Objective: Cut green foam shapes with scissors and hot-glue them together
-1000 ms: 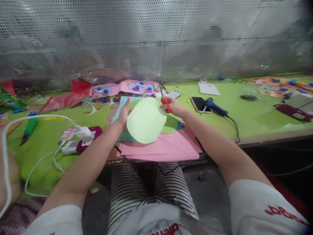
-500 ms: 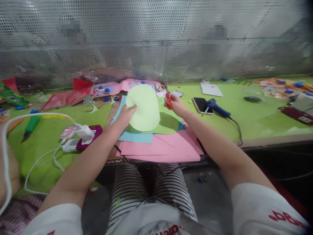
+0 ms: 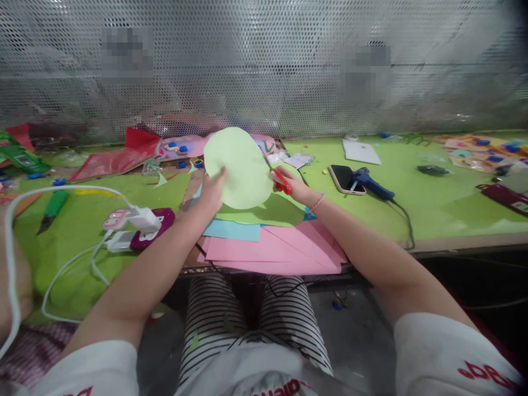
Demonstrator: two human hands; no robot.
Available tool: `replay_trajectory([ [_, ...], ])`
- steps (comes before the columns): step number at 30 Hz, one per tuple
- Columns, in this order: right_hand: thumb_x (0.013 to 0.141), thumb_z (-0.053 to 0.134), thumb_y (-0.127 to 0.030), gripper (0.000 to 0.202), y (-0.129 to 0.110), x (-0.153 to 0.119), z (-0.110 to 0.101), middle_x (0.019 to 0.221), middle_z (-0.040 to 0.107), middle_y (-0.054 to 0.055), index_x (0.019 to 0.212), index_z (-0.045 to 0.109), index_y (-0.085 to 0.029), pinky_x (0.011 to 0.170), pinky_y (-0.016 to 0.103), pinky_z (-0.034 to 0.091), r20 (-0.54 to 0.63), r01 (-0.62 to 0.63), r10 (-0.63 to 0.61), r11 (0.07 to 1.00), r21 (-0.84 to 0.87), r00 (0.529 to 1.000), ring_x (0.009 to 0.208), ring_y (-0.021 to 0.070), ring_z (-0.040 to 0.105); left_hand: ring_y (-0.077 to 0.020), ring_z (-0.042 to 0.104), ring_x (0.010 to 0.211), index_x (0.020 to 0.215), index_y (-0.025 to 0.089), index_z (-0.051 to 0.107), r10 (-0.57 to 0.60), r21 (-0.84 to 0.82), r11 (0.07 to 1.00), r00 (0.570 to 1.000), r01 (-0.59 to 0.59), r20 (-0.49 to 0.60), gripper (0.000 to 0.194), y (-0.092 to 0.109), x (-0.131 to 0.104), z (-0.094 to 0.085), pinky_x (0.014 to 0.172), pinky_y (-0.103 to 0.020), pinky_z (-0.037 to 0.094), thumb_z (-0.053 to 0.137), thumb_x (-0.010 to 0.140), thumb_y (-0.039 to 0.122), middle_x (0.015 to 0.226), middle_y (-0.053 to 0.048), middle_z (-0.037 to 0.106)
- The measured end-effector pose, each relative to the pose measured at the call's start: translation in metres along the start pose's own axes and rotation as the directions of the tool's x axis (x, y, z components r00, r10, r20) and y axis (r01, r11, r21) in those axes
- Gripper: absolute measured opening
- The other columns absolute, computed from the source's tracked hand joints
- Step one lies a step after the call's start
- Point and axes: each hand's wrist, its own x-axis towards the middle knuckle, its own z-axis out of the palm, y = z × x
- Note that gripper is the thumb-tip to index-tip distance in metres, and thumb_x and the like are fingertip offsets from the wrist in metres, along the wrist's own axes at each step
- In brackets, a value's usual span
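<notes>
A rounded pale green paper [image 3: 241,170] is held up above the table, its left edge pinched in my left hand [image 3: 214,190] with the thumb on top. My right hand [image 3: 289,183] grips the red-handled scissors [image 3: 282,181], whose blades point up and left at the paper's right edge. Below the paper lie a darker green sheet [image 3: 276,212], a blue sheet [image 3: 237,230] and several pink sheets [image 3: 264,250] at the table's front edge.
To the right lie a phone [image 3: 342,179] and a blue glue gun [image 3: 373,185] with its cord. A power strip [image 3: 165,220] with white cables and a green cutter [image 3: 55,203] lie left. Decorated pieces and a red packet [image 3: 111,159] sit near the mesh. A person's arm shows far left.
The pale green paper has turned and moved slightly up and left. My right hand has lowered, and the scissors have tilted left against the paper's right edge.
</notes>
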Motion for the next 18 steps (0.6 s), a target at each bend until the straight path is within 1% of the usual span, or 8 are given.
replay_trajectory([
  [3, 0.067, 0.067, -0.065, 0.050, -0.0025, -0.0010, 0.0023, 0.060, 0.048, -0.006, 0.074, 0.043, -0.021, 0.057, 0.026, 0.042, -0.011, -0.022, 0.022, 1.000, 0.015, 1.000, 0.054, 0.0086, 0.048, -0.0245, 0.061, 0.115, 0.107, 0.016, 0.062, 0.023, 0.025, 0.999, 1.000, -0.023, 0.017, 0.029, 0.0025, -0.0058, 0.0008, 0.102, -0.036, 0.047, 0.068, 0.078, 0.016, 0.117, -0.011, 0.068],
  [7, 0.066, 0.068, -0.065, 0.050, -0.0018, -0.0004, 0.0030, 0.057, 0.049, -0.006, 0.073, 0.044, -0.022, 0.055, 0.026, 0.042, -0.003, -0.035, 0.035, 0.999, 0.036, 0.999, 0.052, 0.0087, 0.048, -0.0239, 0.060, 0.115, 0.106, 0.014, 0.063, 0.026, 0.031, 0.999, 0.999, -0.027, 0.023, 0.028, 0.0030, -0.0066, 0.0006, 0.102, -0.034, 0.046, 0.067, 0.078, 0.015, 0.117, -0.012, 0.068],
  [12, 0.070, 0.068, -0.062, 0.047, 0.0001, 0.0014, 0.0016, 0.058, 0.052, -0.006, 0.074, 0.045, -0.022, 0.053, 0.025, 0.042, -0.002, -0.030, 0.030, 0.997, 0.065, 1.000, 0.051, 0.0087, 0.049, -0.0231, 0.060, 0.116, 0.108, 0.015, 0.061, 0.037, 0.060, 0.997, 0.998, -0.040, 0.055, 0.030, 0.0055, -0.0078, -0.0006, 0.102, -0.033, 0.047, 0.067, 0.078, 0.014, 0.118, -0.011, 0.068],
  [18, 0.067, 0.070, -0.061, 0.048, -0.0024, 0.0010, 0.0019, 0.059, 0.048, -0.007, 0.074, 0.044, -0.021, 0.053, 0.024, 0.042, -0.005, -0.057, 0.058, 0.995, 0.083, 0.998, 0.051, 0.0083, 0.052, -0.0226, 0.062, 0.113, 0.106, 0.013, 0.061, 0.019, 0.061, 0.998, 0.998, -0.022, 0.053, 0.026, 0.0093, -0.0124, 0.0000, 0.101, -0.032, 0.047, 0.063, 0.080, 0.012, 0.118, -0.013, 0.067],
])
